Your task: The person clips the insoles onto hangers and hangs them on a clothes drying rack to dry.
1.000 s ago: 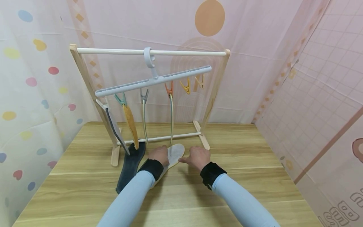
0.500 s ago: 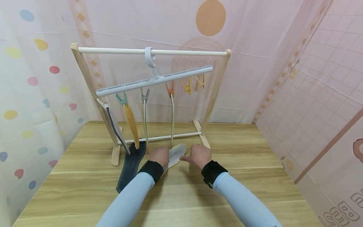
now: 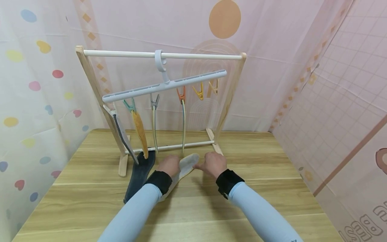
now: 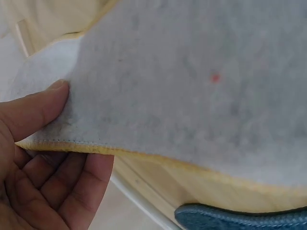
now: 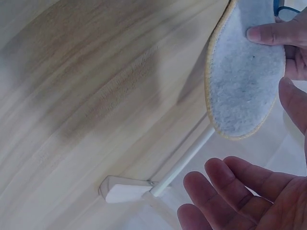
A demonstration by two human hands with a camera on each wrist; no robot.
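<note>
Left hand (image 3: 170, 165) pinching white insole (image 3: 187, 163) — seemingly lifted

Head view: left hand (image 3: 170, 165) covers the middle of the white insole (image 3: 188, 162); its heel end is behind the sleeve. Left wrist view: dark insole (image 4: 240, 219) cut off by the bottom edge. Right wrist view: bench (image 5: 86, 96) blurred.

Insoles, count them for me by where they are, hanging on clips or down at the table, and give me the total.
Hanging insoles: 4, one each on four clips.
Dark insole lying on the table: 1.
White insole pinched by the left hand, near the right hand: 1.
Total: 6 insoles.
</note>
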